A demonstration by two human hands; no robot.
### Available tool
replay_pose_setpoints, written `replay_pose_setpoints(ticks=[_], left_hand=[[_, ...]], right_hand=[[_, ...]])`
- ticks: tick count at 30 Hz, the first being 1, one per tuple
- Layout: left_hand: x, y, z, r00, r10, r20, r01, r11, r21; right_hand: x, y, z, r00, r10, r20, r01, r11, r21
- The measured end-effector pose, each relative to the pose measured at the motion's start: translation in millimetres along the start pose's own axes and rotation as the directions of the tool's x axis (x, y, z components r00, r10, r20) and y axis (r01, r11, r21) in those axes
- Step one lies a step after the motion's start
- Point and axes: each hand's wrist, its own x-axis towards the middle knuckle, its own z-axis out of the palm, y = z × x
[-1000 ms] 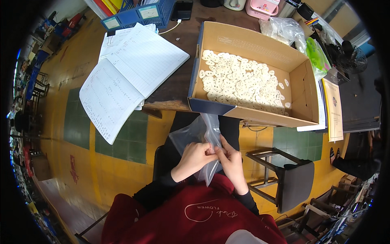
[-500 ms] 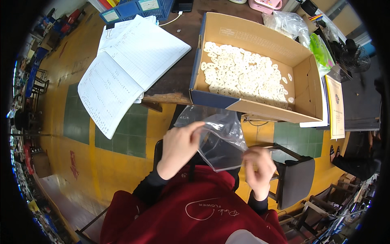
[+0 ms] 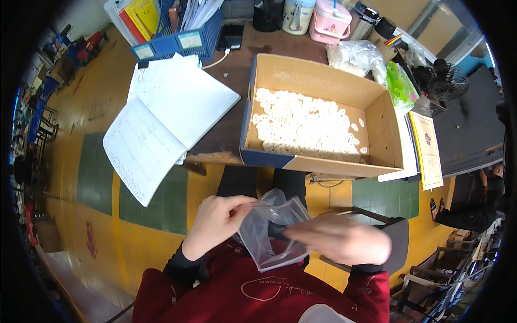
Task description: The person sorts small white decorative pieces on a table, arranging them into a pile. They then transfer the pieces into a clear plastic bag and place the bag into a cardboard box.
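My left hand (image 3: 216,222) pinches the upper left edge of a clear plastic bag (image 3: 265,243). The bag hangs in front of my body, below the table's near edge, and its mouth gapes. At the bag's right side is my right hand (image 3: 344,238), blurred by motion, its fingertips pointing left at the bag's opening. Whether those fingers grip the film or only touch it cannot be made out. Beyond the hands, a shallow cardboard box (image 3: 385,126) on the table holds a heap of small white oval pieces with holes (image 3: 304,123).
An open notebook (image 3: 148,137) overhangs the front of the table (image 3: 215,141). Behind it are a blue file basket (image 3: 199,46) and a phone (image 3: 231,37) with a white cable. Cups, plastic bags and a small fan (image 3: 447,81) lie farther right. A chair (image 3: 396,239) stands at my right.
The bag and both hands have come lower, nearer my body. My right hand has swung left across the bag's right side, and the bag's mouth has spread wider. My view has tilted up.
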Motion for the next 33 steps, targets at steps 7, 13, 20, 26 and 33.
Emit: replay_pose_setpoints(ticks=[7, 13, 20, 26, 33], left_hand=[[-1.5, -17.1, -13.3, 0.986, -0.160, 0.043, 0.166, 0.963, -0.211], [-5.5, 2.6, -52.9, 0.978, -0.176, 0.113, 0.201, 0.940, -0.277], [-51.5, 72.5, -192.7, 0.861, -0.099, -0.500, -0.067, 0.951, -0.303], [8.3, 135.9, -274.0, 0.624, 0.135, -0.769, -0.174, 0.984, 0.031], [189.0, 168.5, -203.1, 0.631, 0.426, -0.648, -0.296, 0.905, 0.307]], right_hand=[[-43.0, 85.2, -49.0, 0.628, -0.132, -0.767, -0.555, 0.615, -0.560], [-53.1, 149.1, -50.9, 0.242, -0.538, -0.808, -0.313, 0.744, -0.590], [-72.7, 70.4, -158.2, 0.357, -0.491, -0.795, -0.460, 0.648, -0.607], [-130.2, 15.0, -225.4, 0.379, -0.570, -0.729, -0.301, 0.669, -0.680], [-190.3, -13.2, -293.8, 0.379, -0.507, -0.774, -0.356, 0.692, -0.628]])
